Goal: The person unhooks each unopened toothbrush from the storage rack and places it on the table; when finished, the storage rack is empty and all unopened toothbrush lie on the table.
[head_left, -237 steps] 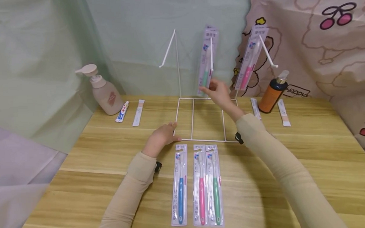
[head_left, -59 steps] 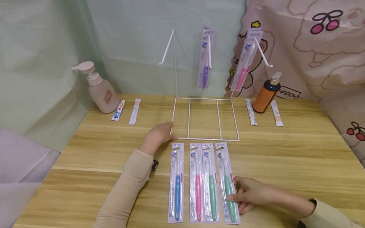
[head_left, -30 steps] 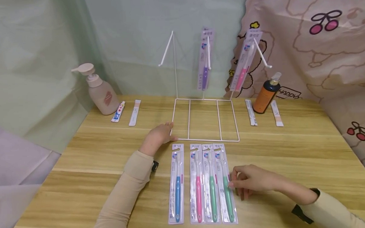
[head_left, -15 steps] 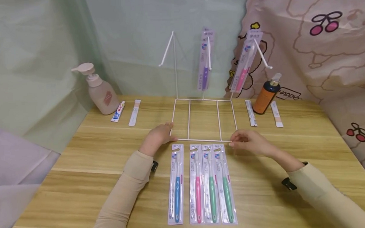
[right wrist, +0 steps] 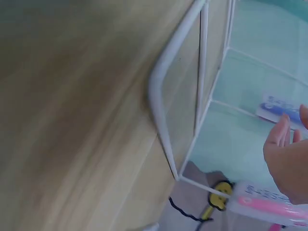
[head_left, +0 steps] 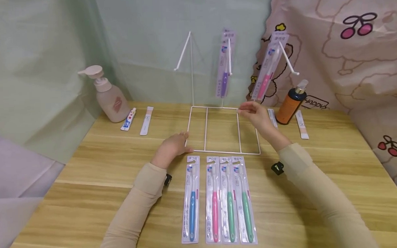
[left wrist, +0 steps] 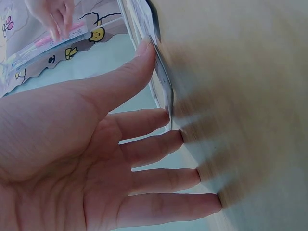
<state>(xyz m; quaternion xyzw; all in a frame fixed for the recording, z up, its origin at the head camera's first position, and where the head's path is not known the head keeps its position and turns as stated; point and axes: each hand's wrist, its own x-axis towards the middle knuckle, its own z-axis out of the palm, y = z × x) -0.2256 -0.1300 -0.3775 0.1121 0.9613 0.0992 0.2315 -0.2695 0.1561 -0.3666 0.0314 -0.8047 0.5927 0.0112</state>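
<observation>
Four carded toothbrushes lie at the lower centre of the frame, on the desk (head_left: 121, 174): a blue toothbrush (head_left: 191, 204), set slightly apart, then a pink toothbrush (head_left: 215, 211) and two green toothbrushes (head_left: 230, 210), edge to edge. All hang-holes face the wire rack (head_left: 222, 152), presumably so each card can be lifted without turning.

The left hand (head_left: 172, 146) rests at the rack's near left corner. Its fingers are straight and slightly spread, the thumb apart; this probably steadies the light frame against tipping.

The right hand (head_left: 257, 116) is above the right rear of the base. Its fingers are loosely bent, close together, with nothing visible between them.

Beyond, a purple toothbrush (head_left: 224, 79) hangs on the middle hook and another pink toothbrush (head_left: 265, 78) on the right hook. The upturned tips likely retain the cards. The left hook (head_left: 183, 51) is bare.
</observation>
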